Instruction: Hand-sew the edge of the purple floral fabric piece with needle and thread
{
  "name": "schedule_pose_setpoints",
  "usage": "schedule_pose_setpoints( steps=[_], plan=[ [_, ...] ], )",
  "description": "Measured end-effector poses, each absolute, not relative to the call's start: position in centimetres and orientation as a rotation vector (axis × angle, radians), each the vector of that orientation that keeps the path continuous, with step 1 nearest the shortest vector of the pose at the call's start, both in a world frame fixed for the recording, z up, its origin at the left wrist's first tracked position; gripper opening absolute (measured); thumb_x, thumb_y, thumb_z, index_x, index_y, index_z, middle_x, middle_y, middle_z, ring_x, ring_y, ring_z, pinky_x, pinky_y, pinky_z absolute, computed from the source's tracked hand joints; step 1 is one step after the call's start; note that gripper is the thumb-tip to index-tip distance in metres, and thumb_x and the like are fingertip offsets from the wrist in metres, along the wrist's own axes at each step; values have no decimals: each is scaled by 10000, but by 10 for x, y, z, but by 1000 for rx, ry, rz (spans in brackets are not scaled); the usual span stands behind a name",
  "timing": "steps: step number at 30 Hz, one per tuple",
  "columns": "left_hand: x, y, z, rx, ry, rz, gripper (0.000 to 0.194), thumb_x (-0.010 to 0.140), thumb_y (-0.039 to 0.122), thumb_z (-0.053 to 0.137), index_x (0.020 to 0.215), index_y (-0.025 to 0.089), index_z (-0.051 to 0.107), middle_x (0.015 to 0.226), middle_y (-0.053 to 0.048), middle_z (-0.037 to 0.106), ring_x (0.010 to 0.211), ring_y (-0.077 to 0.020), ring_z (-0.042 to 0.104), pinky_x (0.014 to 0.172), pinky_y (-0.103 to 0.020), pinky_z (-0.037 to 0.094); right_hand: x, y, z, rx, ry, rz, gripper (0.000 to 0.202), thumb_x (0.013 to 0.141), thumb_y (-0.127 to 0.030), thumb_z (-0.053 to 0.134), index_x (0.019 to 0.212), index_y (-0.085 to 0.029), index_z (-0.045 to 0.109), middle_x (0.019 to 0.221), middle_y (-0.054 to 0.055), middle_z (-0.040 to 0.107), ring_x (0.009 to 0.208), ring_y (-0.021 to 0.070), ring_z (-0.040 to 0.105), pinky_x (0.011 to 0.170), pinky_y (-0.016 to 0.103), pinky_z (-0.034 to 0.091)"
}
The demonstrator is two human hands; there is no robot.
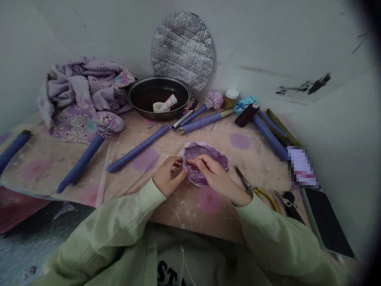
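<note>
A round piece of thin purple cloth (pixel 208 152) with a pale, ruffled edge lies on the table in front of me. My left hand (pixel 169 174) grips the left part of its rim between thumb and fingers. Just to the right, my right hand (pixel 216 178) is closed in a pinch over the cloth, thumb against forefinger. Whatever sits in that pinch is too small to make out. The fingertips of both hands are close together, and the right hand hides part of the cloth's lower right side.
Pliers with yellow handles (pixel 266 197), scissors (pixel 293 207) and a dark phone (pixel 327 222) lie at right. Behind are a black pan (pixel 139 109), a lidded jar (pixel 231 100) and several blue-wrapped sticks, one (pixel 138 149) nearby. Floral fabric (pixel 76 93) is heaped at left.
</note>
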State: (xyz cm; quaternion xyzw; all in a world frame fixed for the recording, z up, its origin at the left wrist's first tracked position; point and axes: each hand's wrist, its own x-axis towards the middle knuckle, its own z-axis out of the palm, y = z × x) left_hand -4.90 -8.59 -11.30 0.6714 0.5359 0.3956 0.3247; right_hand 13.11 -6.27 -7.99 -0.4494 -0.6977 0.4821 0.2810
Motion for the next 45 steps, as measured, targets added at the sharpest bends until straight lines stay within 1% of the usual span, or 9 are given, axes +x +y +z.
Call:
schedule_pose_setpoints(
  steps=[5, 9, 15, 20, 25, 31, 36, 42, 45],
  plan=[
    [-41, -77, -105, 1767, 1335, 1109, 311, 815, 373, 601, 1028, 148, 578, 950, -98, 672, 788, -181, 643, 707, -326, 535, 136, -78, -66, -1240, -1865, 1195, 239, 971, -382, 351, 859, -222, 490, 804, 26, 630, 720, 163, 585, 656, 299, 457],
    [-33, -69, -87, 1771, 1182, 1240, 243, 800, 347, 655, 944, 156, 612, 864, -66, 671, 766, -169, 620, 734, -322, 519, 145, -92, -43, -1254, -1833, 1031, 230, 982, -376, 337, 895, -228, 490, 798, 8, 615, 724, 148, 575, 644, 282, 444],
    [-9, -68, -47, 1478, 708, 1171, 438, 800, 565, 631, 1003, 178, 601, 961, -86, 658, 887, -204, 648, 801, -338, 538, 157, -127, -5, -1344, -1912, 564, 123, 964, -245, 347, 926, -242, 464, 753, 10, 625, 628, 153, 580, 559, 288, 431],
    [7, -65, -22, 1411, 539, 1036, 525, 711, 653, 667, 968, 199, 608, 900, -65, 647, 854, -216, 645, 723, -325, 536, 159, -149, 21, -1327, -1997, 277, 127, 941, -187, 347, 947, -257, 453, 953, 78, 696, 642, 181, 625, 569, 317, 442],
    [15, -41, -59, 1451, 708, 978, 408, 688, 505, 748, 865, 169, 600, 824, -32, 653, 741, -150, 643, 699, -285, 530, 168, -117, -11, -1492, -1927, 496, 146, 956, -245, 351, 912, -228, 489, 773, 43, 685, 644, 180, 636, 565, 289, 424],
    [18, -30, -106, 1524, 900, 1057, 205, 713, 297, 729, 805, 139, 635, 764, -32, 666, 686, -130, 609, 658, -252, 490, 177, -78, -67, -1547, -1738, 772, 204, 936, -348, 408, 888, -199, 538, 819, 67, 682, 739, 203, 640, 676, 330, 476],
    [16, -30, -116, 1542, 1015, 1149, 148, 751, 283, 682, 816, 152, 661, 767, -33, 677, 678, -133, 606, 648, -254, 484, 177, -73, -74, -1471, -1654, 944, 231, 923, -384, 461, 865, -200, 589, 869, 74, 710, 793, 194, 661, 768, 351, 505],
    [10, -28, -123, 1526, 1054, 1201, 141, 749, 282, 675, 792, 150, 651, 750, -28, 679, 690, -137, 628, 703, -273, 520, 170, -69, -76, -1508, -1658, 1000, 260, 924, -404, 468, 800, -201, 570, 653, 6, 627, 553, 134, 588, 586, 271, 462],
    [8, -28, -122, 1518, 1053, 1212, 137, 759, 279, 667, 797, 148, 652, 753, -31, 682, 695, -133, 634, 715, -269, 530, 166, -67, -79, -1550, -1711, 940, 207, 926, -367, 466, 840, -210, 571, 656, -5, 603, 541, 129, 560, 554, 262, 432]
  ],
)
